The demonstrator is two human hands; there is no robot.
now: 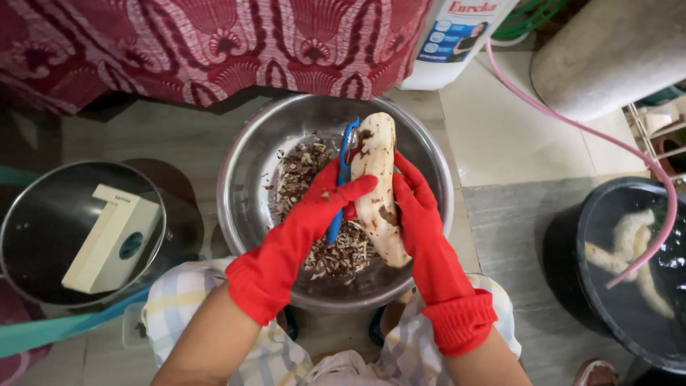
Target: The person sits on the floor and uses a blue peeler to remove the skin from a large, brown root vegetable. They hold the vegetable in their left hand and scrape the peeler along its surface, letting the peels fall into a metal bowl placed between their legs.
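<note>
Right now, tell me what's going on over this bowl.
A person in red rubber gloves is peeling a pale root over a steel bowl. The left hand holds a blue peeler against it; the right hand grips the root. Brown peelings lie in the bowl. Peeled pieces soak in a black bucket at the right.

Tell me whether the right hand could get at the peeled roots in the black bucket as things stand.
Probably not right away: the right hand is wrapped around the half-peeled root over the steel bowl. The black bucket sits open on that side, crossed only by a pink hose.
</note>
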